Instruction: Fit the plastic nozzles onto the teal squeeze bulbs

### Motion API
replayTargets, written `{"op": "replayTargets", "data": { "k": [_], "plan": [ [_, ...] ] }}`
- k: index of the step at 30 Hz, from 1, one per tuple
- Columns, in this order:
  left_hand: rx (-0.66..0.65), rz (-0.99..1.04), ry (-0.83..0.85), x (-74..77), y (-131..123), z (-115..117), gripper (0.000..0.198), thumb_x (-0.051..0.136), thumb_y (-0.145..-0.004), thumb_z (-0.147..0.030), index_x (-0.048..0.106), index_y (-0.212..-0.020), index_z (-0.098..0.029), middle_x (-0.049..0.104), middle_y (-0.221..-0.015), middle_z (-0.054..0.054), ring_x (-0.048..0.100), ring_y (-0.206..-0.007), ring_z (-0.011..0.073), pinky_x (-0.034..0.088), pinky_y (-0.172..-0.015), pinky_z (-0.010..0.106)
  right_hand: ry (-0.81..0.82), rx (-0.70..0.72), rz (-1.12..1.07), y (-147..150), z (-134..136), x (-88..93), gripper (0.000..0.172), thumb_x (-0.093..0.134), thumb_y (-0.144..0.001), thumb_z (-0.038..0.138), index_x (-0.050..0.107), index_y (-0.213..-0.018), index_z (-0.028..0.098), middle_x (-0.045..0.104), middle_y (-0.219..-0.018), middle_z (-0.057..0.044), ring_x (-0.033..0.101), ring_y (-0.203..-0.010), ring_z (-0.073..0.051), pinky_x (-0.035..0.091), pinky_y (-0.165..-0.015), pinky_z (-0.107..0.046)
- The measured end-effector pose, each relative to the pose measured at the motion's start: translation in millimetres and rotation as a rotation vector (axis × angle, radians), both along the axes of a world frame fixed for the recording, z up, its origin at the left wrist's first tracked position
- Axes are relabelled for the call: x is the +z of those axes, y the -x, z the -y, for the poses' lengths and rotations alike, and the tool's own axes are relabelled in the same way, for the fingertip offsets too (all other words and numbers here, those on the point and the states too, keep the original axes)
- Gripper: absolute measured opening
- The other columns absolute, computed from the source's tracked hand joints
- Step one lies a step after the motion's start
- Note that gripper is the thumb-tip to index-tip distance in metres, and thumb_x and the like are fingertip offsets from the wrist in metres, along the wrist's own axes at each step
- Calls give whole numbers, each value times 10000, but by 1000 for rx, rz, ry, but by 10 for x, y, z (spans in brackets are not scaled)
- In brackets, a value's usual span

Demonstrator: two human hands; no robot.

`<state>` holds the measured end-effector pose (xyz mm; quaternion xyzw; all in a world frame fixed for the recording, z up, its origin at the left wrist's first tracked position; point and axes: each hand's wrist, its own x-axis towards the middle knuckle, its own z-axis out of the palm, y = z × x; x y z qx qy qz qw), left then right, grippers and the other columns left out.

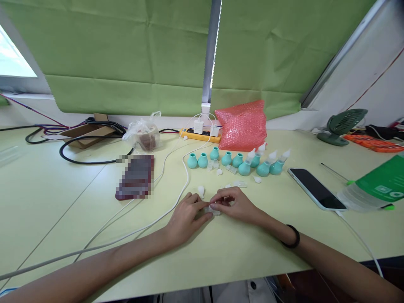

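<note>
Over the pale tabletop, my left hand (187,216) and my right hand (236,205) meet at the fingertips. Between them is a small clear plastic piece (215,212), pinched by both and partly covered by the fingers. Just beyond the left fingers lies a white pointed nozzle tip (201,191). A clear flat plastic part (240,184) rests past my right hand, near another white tip (257,179). Farther back stand several teal squeeze bulbs; one open-necked bulb (203,160) is at the left, and a bulb (263,169) at the right carries a translucent nozzle.
White cables (186,185) cross the table left of my hands. A dark red phone (135,176) lies left, a white-edged phone (317,189) right. Behind are a yellow power strip (202,136) and a pink bubble-wrap bag (243,126). A green-labelled bottle (375,183) lies at right.
</note>
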<state>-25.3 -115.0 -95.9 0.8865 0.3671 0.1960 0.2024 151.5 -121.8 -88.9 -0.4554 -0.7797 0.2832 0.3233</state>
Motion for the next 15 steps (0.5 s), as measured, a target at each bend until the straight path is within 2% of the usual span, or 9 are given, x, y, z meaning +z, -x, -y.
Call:
{"op": "replayTargets", "data": {
  "k": [3, 9, 15],
  "plan": [
    [-4, -5, -1, 0, 2, 3, 202, 464, -793, -312, 606, -881, -199, 520, -776, 45, 455, -787, 190, 378, -664, 283, 14, 39, 5, -3, 4, 17, 145, 557, -711, 244, 655, -730, 139, 587, -597, -18, 455, -498, -71, 360, -453, -180],
    [-6, 14, -2, -1, 11, 3, 201, 459, -797, -306, 606, -892, -209, 526, -779, 42, 457, -779, 186, 376, -665, 283, -261, 116, 84, -32, 24, 29, 133, 530, -735, 212, 648, -755, 154, 533, -531, -2, 446, -491, -78, 366, -494, -199],
    [-4, 4, -5, 8, 6, 5, 202, 457, -798, -310, 612, -840, -187, 525, -772, 46, 458, -775, 186, 377, -662, 283, -338, 151, 154, -35, 44, 10, 164, 488, -745, 162, 633, -820, 176, 509, -549, 1, 456, -508, -88, 347, -484, -201]
  ]
}}
